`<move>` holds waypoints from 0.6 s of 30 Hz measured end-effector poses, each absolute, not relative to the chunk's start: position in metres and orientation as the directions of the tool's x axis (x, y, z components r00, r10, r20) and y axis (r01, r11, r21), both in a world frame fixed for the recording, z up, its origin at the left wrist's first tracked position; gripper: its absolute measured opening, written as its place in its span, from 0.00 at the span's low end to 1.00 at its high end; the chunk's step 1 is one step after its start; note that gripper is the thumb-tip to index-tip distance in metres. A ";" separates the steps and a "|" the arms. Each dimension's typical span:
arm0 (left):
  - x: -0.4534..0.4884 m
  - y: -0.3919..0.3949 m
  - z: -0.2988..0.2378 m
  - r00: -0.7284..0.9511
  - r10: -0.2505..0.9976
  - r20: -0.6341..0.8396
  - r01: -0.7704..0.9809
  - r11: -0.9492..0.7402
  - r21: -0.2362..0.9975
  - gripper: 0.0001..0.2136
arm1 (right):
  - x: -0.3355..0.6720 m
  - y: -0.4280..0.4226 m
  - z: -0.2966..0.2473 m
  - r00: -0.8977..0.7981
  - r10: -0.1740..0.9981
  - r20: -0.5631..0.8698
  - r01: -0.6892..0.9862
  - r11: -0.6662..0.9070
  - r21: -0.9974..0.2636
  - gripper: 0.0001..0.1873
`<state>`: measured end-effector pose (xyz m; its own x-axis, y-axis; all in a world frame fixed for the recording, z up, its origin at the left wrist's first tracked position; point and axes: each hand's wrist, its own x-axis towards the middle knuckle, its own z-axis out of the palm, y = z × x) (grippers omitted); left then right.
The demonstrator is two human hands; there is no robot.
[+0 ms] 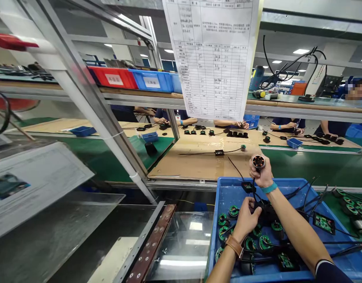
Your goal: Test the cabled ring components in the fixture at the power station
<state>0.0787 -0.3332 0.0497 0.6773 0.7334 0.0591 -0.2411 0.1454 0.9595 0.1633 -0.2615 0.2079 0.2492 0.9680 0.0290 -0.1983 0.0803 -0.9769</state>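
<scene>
My right hand (261, 173) is raised over the far edge of a blue bin (225, 196) and grips a small round motor (258, 161), its copper windings facing me. Black wires hang from the motor down to a small black circuit board (247, 187). My left hand (246, 218) reaches into the bin and pinches the black wire bundle (265, 208) among several green-wound motor stators (234, 211). A brown strap is on my left wrist and a teal band on my right.
A cardboard-covered bench (198, 157) lies beyond the bin with a wired motor part (219, 152) on it. Several co-workers' hands (236, 124) work across the line. A printed sheet (214, 55) hangs overhead. Red and blue bins (133, 78) sit on the shelf. A metal post (89, 106) slants at left.
</scene>
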 end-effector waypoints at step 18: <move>0.019 -0.314 0.074 0.190 0.940 0.284 -0.050 -0.280 0.959 0.21 | 0.161 -0.223 0.204 0.252 0.942 0.221 -0.459 0.318 -0.830 0.18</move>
